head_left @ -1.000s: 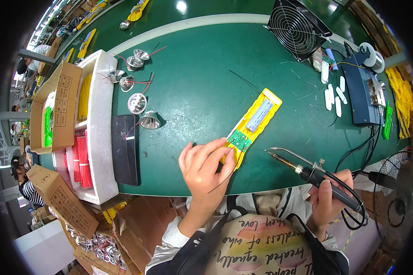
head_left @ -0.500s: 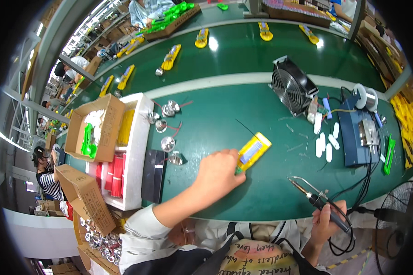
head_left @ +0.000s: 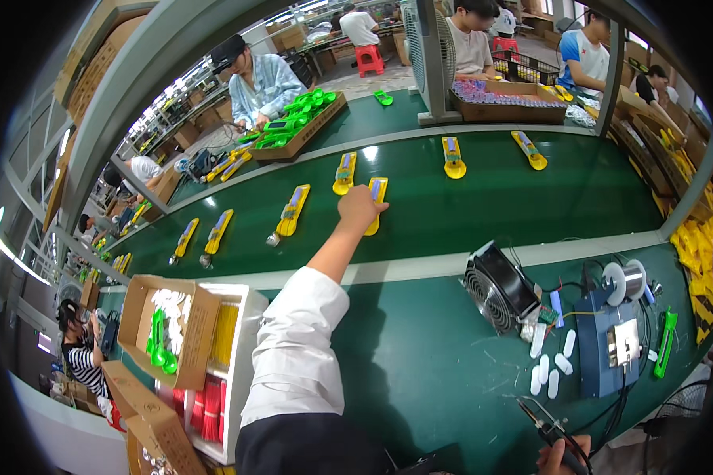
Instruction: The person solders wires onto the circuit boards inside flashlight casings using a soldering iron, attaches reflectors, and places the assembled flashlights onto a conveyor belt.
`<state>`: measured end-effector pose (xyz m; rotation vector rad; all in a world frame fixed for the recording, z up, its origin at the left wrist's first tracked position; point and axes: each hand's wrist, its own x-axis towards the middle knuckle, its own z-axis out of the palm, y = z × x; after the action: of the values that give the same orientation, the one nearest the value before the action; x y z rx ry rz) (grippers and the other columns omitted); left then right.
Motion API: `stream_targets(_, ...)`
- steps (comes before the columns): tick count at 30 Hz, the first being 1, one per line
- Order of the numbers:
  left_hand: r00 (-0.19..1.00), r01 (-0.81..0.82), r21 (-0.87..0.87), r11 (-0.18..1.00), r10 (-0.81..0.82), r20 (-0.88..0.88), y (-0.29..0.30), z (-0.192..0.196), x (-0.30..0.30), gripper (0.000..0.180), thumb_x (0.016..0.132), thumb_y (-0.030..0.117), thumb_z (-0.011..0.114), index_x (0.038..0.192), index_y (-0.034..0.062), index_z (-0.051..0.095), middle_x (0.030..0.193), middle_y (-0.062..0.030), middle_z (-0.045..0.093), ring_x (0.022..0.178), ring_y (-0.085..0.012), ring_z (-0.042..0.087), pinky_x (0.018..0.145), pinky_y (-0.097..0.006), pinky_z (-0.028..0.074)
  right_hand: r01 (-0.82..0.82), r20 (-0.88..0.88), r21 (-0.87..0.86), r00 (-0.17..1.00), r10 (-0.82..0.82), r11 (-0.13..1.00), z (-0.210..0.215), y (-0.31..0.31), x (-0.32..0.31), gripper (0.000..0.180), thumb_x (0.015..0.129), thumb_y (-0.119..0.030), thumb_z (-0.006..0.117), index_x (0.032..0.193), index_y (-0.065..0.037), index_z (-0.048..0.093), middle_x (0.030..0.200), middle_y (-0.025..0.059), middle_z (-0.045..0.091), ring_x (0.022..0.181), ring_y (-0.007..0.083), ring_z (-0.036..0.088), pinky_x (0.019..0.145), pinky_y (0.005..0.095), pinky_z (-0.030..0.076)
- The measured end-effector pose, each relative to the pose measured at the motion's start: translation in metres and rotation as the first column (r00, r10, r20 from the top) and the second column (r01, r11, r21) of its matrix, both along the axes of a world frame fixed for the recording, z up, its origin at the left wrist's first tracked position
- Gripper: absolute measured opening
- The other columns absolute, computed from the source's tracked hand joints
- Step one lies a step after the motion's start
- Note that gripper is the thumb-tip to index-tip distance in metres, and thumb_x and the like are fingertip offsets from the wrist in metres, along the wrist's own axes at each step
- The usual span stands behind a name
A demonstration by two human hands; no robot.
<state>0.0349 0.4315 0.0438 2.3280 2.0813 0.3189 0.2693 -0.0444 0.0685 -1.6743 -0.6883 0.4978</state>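
Note:
My left hand [head_left: 360,207] stretches far out over the green belt, its fingers closed at the side of a yellow plastic housing [head_left: 378,190] shaped like a flashlight half, with a bluish cell inside. Right beside it lies another yellow housing [head_left: 345,170]. At the lower right edge my right hand [head_left: 564,457] grips a soldering iron [head_left: 548,427], its tip pointing up and left over the near table. The lower part of that hand is cut off by the picture's edge.
A black fan [head_left: 499,289], white oval pieces [head_left: 553,384] and a blue soldering station [head_left: 602,348] with a solder spool [head_left: 624,281] stand at right. At left are a cardboard box [head_left: 202,332] and a white foam tray [head_left: 245,348] with wires. Co-workers sit beyond the belt.
My left hand has carried the yellow housing from the near table forward to the belt. The view has tilted up. My right hand still holds the soldering iron, now lower in the picture.

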Motion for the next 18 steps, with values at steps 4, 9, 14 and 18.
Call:
stream_targets(4, 0.963, -0.249, 0.339, 0.907, 0.194, 0.188, 0.049, 0.004, -0.011, 0.051, 0.067, 0.043, 0.063, 0.096, 0.0014, 0.054, 0.099, -0.0194, 0.05, 0.091, -0.0298, 0.052, 0.068, -0.039, 0.047, 0.098, 0.031, -0.012, 0.995, -0.098, 0.995, -0.005, 0.011, 0.001, 0.02, 0.078, -0.017, 0.056, 0.073, -0.004, 0.042, 0.05, 0.0053, 0.047, 0.04, 0.0105, 0.042, 0.038, 0.0226, 0.033)
stream_targets(9, 0.927, -0.375, 0.122, 0.919, 0.374, 0.039, 0.094, -0.006, -0.035, 0.042, 0.07, 0.031, 0.059, 0.102, 0.0043, 0.053, 0.104, -0.0167, 0.051, 0.096, -0.0279, 0.052, 0.074, -0.037, 0.046, 0.056, 0.2, -0.038, 0.979, -0.047, 0.998, 0.0, 0.026, -0.003, 0.019, 0.08, -0.016, 0.055, 0.073, -0.004, 0.043, 0.049, 0.0043, 0.047, 0.041, 0.0093, 0.04, 0.039, 0.0223, 0.031)
stream_targets(14, 0.878, -0.468, -0.15, 0.871, 0.478, 0.037, 0.097, 0.009, -0.02, 0.036, 0.068, 0.024, 0.059, 0.101, 0.0095, 0.057, 0.107, -0.0089, 0.056, 0.1, -0.026, 0.053, 0.077, -0.037, 0.046, 0.086, 0.085, -0.077, 0.993, -0.079, 0.993, 0.001, 0.03, -0.006, 0.018, 0.08, -0.016, 0.055, 0.074, -0.003, 0.044, 0.051, 0.0048, 0.048, 0.041, 0.0094, 0.042, 0.039, 0.0217, 0.033)
stream_targets(18, 0.87, -0.462, -0.201, 0.864, 0.485, 0.086, 0.093, 0.011, -0.03, 0.039, 0.066, 0.025, 0.061, 0.101, 0.0088, 0.057, 0.106, -0.0095, 0.056, 0.1, -0.0263, 0.053, 0.076, -0.04, 0.047, 0.084, 0.046, -0.076, 0.996, -0.081, 0.994, -0.009, 0.023, -0.002, 0.018, 0.079, -0.015, 0.056, 0.075, -0.003, 0.044, 0.051, 0.0059, 0.05, 0.041, 0.0098, 0.044, 0.039, 0.0208, 0.034)
